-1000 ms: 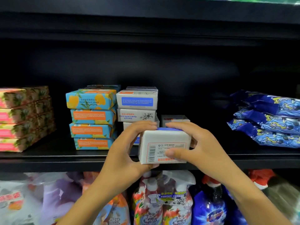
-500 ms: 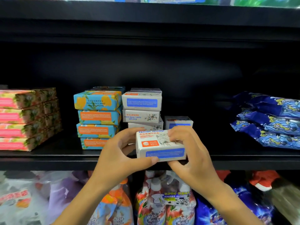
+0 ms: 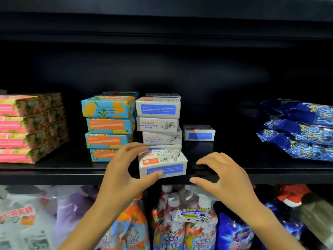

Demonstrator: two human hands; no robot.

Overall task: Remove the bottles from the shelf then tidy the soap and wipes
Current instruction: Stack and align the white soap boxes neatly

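While my left hand (image 3: 124,170) pinches the soap box (image 3: 163,162) at the front edge of the shelf (image 3: 54,171), my right hand (image 3: 222,175) hovers open, just right of it. Its long axis runs left-right, before the stack (image 3: 158,123).

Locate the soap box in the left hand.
Head view, centre: the soap box is at the front edge of the shelf, gripped by the left hand, in front of the white stack; the right hand open beside it.
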